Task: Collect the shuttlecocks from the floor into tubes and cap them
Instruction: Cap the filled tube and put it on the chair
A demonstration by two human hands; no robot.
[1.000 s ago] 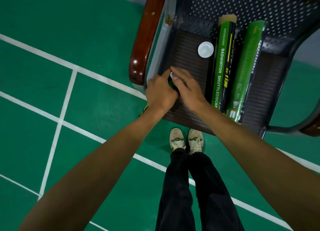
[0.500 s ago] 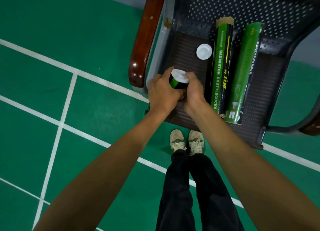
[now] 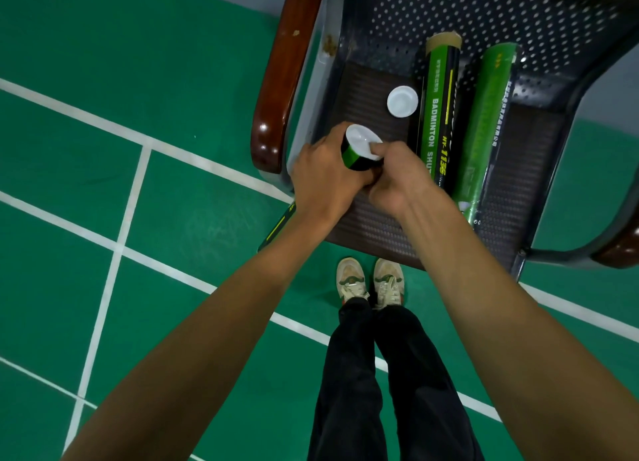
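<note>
Green court floor (image 3: 103, 63) crossed by white lines fills the view. A dark perforated chair (image 3: 449, 18) sits at one o'clock, with its wooden armrest (image 3: 287, 80) at twelve. On the seat lie a black-and-green tube (image 3: 439, 114), bare cardboard rim at its far end, and just beside it at three o'clock a green tube (image 3: 491, 121). A third tube (image 3: 351, 156) is held over the seat's front left corner. It slants from its capped top down toward seven o'clock, and its lower end shows under the left wrist. It is probably a light, thin-walled cardboard cylinder, stiff lengthwise but easily dented by a hard squeeze, and its glossy wrap may slip. The sound hold is around the wall just below the rim. The left hand (image 3: 325, 180) is wrapped around that upper wall from nine o'clock. The right hand (image 3: 401, 180), at three o'clock, lays its thumb on the near edge of the white cap (image 3: 363, 139), fingers folded in against the tube below. How far they wrap is hidden, and whether the cap is fully seated cannot be told. A loose cap (image 3: 402, 101) lies hollow side up at one o'clock of the held one.
</note>
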